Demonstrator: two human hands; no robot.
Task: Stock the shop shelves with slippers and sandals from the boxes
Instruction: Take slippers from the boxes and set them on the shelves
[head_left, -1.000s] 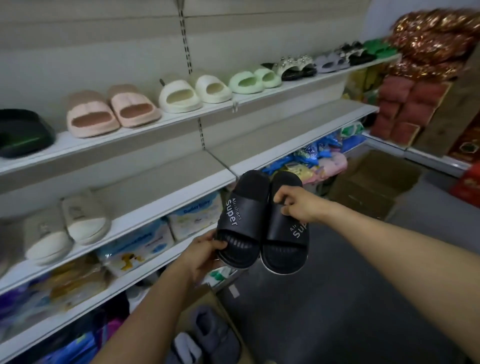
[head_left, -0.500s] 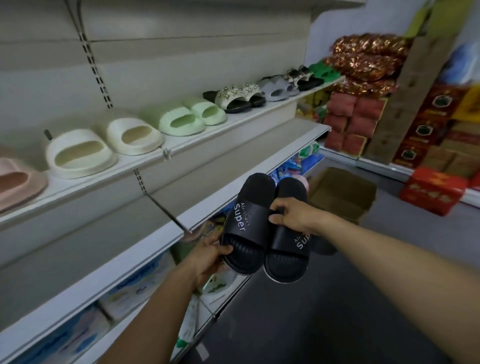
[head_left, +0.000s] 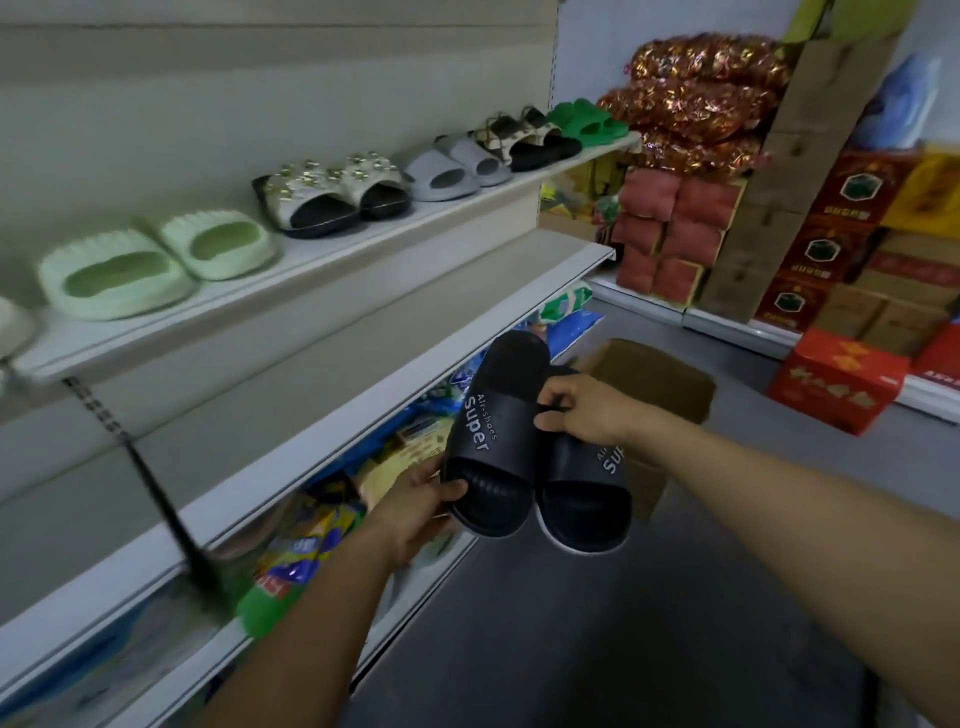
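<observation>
- Black slippers (head_left: 524, 447), a pair marked "Super", are held in mid-air just right of the bare middle shelf (head_left: 363, 332).
- Left hand (head_left: 415, 512) grips the near heel; right hand (head_left: 582, 410) pinches the straps.
- Upper shelf (head_left: 332, 249) carries pale green slippers (head_left: 150, 262); a cardboard box (head_left: 654, 384) sits on the floor beyond.

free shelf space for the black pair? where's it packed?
Middle shelf shows bare board along its visible length, out to its end by the red packs. Upper shelf is crowded: pale green slides, beaded pair, grey pair, strappy pair, green pair. Both hands hold the black slippers.
</observation>
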